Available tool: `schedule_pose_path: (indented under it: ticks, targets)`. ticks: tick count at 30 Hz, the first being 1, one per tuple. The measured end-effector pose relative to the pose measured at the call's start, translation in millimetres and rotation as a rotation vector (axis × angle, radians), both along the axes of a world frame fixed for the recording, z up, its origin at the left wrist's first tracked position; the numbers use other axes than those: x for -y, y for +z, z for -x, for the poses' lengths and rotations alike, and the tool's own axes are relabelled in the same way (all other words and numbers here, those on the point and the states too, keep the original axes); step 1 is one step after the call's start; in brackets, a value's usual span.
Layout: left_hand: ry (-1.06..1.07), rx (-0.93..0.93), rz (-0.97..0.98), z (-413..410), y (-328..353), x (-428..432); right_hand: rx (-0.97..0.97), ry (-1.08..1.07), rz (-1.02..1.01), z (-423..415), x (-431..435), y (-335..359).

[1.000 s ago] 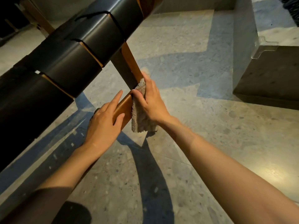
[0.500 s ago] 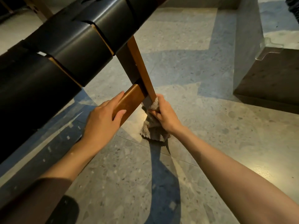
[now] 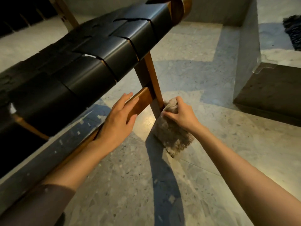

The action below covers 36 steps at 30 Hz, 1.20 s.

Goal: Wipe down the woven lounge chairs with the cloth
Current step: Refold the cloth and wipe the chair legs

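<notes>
A lounge chair with wide black woven straps [image 3: 91,69] on a brown wooden frame fills the upper left. Its wooden leg [image 3: 150,79] runs down to the floor, joined by a low wooden crossbar [image 3: 141,99]. My right hand [image 3: 180,113] grips a fluffy grey-beige cloth [image 3: 172,136] against the lower part of the leg, and the cloth hangs down below the hand. My left hand [image 3: 118,119] rests on the crossbar with fingers straight and the thumb under its edge.
Speckled terrazzo floor [image 3: 162,185] spreads below and to the right. A grey stone step or low wall [image 3: 247,62] rises at the right, with a dark recessed block [image 3: 268,95] beside it. A dark fringed item [image 3: 293,30] lies at the far upper right.
My right hand slid the cloth down the wooden leg from just above the crossbar joint to below it. The left hand stayed on the crossbar. The view shifted slightly.
</notes>
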<state>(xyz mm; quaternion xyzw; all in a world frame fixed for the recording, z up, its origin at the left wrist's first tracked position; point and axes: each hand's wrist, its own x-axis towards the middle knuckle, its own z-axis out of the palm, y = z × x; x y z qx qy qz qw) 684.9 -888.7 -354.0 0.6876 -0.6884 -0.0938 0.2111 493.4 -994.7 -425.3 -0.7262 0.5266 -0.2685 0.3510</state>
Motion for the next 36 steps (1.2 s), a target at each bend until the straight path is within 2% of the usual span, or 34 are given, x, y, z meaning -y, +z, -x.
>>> schedule_pose_path:
  ticks: [4,8,10,13,14,18,21,23,25,28,32,36]
  targets:
    - [-0.098,-0.088,-0.001,19.4,5.7,-1.1,0.246,0.077,0.026,-1.1,-30.6,50.5]
    - [-0.063,-0.349,-0.093,28.5,13.1,7.7,0.461,0.169,-0.173,2.2,-48.8,78.7]
    - [-0.062,-0.453,-0.075,26.1,16.0,8.2,0.387,0.15,-0.13,6.4,-53.1,88.5]
    - [0.056,-0.475,0.013,12.8,22.9,7.1,0.054,0.023,0.215,15.3,-51.6,97.5]
    - [0.104,-0.48,0.03,6.7,24.8,7.9,-0.027,-0.034,0.273,17.0,-50.8,98.8]
    - [0.313,-0.505,-0.051,-4.1,30.2,20.3,-0.207,-0.187,0.333,4.9,-48.0,91.4]
    - [0.364,-0.498,-0.135,-1.1,31.2,34.9,-0.243,-0.254,0.292,-15.9,-39.0,76.0]
    - [0.286,-0.452,-0.071,0.0,28.2,45.8,-0.119,-0.258,0.219,-27.2,-34.0,58.4]
    - [0.211,-0.403,0.042,-0.4,22.2,54.0,0.132,-0.205,0.07,-37.4,-35.3,38.2]
    - [0.208,-0.394,0.114,-0.9,9.6,63.7,0.451,-0.171,-0.12,-48.0,-44.2,12.6]
    - [0.296,-0.547,0.015,-8.9,4.2,76.6,0.723,-0.154,-0.246,-55.8,-44.2,2.3]
    - [0.123,-0.444,-0.018,-13.1,6.2,85.2,0.793,-0.15,-0.312,-67.2,-39.3,1.9]
